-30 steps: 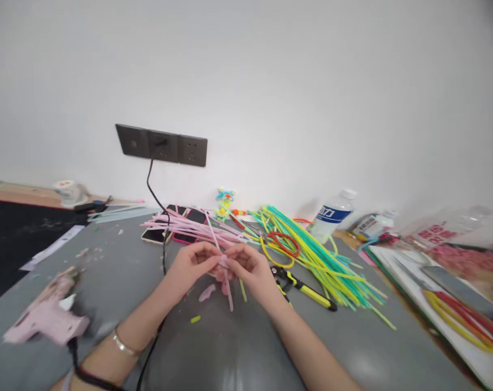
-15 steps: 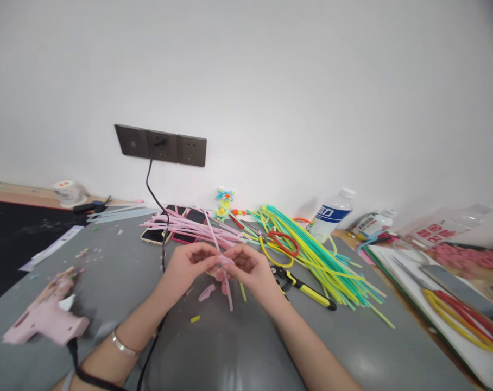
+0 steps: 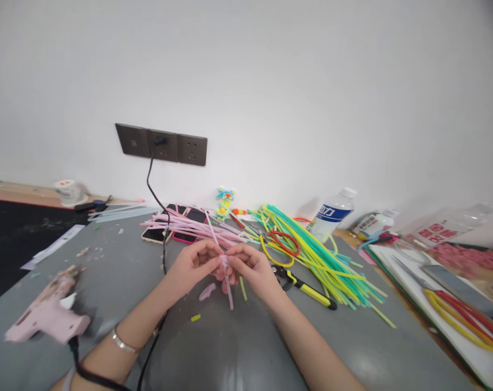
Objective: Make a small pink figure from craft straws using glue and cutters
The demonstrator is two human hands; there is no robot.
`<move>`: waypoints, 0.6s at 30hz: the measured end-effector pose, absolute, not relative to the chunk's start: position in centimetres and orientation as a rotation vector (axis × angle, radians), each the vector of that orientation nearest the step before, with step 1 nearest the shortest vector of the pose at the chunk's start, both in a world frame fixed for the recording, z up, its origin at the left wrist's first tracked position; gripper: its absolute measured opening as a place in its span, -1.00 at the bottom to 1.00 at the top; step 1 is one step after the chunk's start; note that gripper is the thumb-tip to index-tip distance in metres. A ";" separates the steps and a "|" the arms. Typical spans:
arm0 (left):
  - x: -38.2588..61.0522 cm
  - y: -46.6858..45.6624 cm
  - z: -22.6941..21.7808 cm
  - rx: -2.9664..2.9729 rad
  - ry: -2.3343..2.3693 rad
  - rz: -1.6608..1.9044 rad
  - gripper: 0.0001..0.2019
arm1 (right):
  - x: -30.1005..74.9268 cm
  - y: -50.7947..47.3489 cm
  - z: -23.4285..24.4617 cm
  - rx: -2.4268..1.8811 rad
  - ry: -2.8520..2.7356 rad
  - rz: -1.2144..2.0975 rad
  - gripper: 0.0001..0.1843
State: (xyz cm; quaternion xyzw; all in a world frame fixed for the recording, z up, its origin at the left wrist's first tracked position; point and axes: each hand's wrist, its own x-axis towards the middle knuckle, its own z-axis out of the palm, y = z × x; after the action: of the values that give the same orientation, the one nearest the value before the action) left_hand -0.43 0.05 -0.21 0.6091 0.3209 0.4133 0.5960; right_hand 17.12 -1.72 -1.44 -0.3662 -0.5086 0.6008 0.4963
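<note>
My left hand [image 3: 191, 266] and my right hand [image 3: 251, 267] meet over the grey table [image 3: 230, 347], fingertips pinched together on a thin pink pipe cleaner [image 3: 227, 281]. Its lower end hangs down toward the table and its upper end slants back toward the pile of pink pipe cleaners [image 3: 189, 227]. A small pink folded piece [image 3: 207, 292] lies on the table just below my hands. A short yellow-green offcut [image 3: 195, 317] lies nearer to me.
A pink glue gun [image 3: 46, 312] lies at the left, its black cord running to the wall socket [image 3: 162, 145]. Yellow-handled cutters [image 3: 305, 289], green and yellow pipe cleaners [image 3: 320, 252], a water bottle [image 3: 332, 214] and two phones [image 3: 177, 225] lie behind and right.
My hands have stayed together in the same place; the fingers have shifted slightly on the pink pipe cleaner, closing tighter round it.
</note>
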 end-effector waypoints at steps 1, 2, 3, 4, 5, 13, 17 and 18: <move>-0.5 0.1 -0.3 1.456 0.751 0.958 -0.86 | 17.1 -1.7 -1.4 -0.881 -1.218 1.469 -0.66; -0.7 0.1 -0.3 1.506 0.768 0.958 -0.87 | 17.1 -1.8 -1.4 -0.879 -1.210 1.476 -0.66; -0.9 0.2 -0.4 1.557 0.791 0.963 -0.88 | 17.2 -1.8 -1.3 -0.880 -1.208 1.477 -0.66; -1.0 0.3 -0.4 1.604 0.816 0.972 -0.89 | 17.2 -1.8 -1.3 -0.885 -1.211 1.476 -0.66; -1.1 0.3 -0.5 1.642 0.838 0.982 -0.89 | 17.2 -1.8 -1.3 -0.891 -1.219 1.474 -0.66; -1.1 0.5 -0.3 1.729 0.900 1.054 -0.94 | 17.1 -2.0 -1.3 -0.910 -1.261 1.444 -0.64; -1.1 0.5 -0.4 1.761 0.919 1.081 -0.94 | 16.7 -2.1 -1.3 -0.899 -1.250 1.401 -0.62; -1.1 0.5 -0.4 1.777 0.919 1.088 -0.93 | 16.7 -2.2 -1.3 -0.898 -1.247 1.393 -0.62</move>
State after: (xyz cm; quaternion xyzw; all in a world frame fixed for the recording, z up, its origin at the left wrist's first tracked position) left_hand -1.07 0.48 -0.43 0.7085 0.3663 0.4338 0.4191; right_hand 16.66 -2.16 -1.28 -0.3728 -0.5175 0.5783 0.5087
